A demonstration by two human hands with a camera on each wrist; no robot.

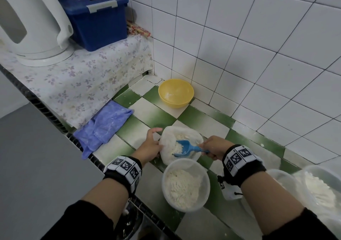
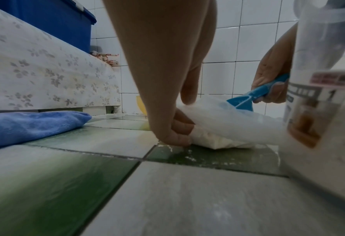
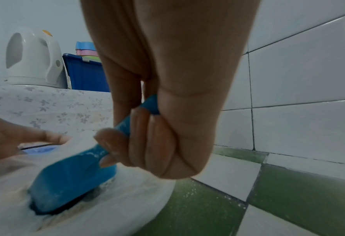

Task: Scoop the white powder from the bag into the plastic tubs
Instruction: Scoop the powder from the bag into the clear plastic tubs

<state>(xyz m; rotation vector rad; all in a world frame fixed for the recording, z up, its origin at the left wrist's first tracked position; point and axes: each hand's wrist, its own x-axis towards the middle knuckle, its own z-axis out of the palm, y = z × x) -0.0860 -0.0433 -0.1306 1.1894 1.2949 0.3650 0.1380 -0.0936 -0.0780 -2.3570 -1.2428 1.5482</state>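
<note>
Blue plastic scoop [image 1: 186, 148], loaded with white powder and clenched by its handle in the right hand [image 1: 215, 147], lies inside the soft white plastic bag [image 1: 191, 132] whose left edge the left hand [image 1: 150, 145] pinches, while the round translucent plastic tub [image 1: 185, 184] waits just nearer the person, scoop mouth pointing left.
</note>
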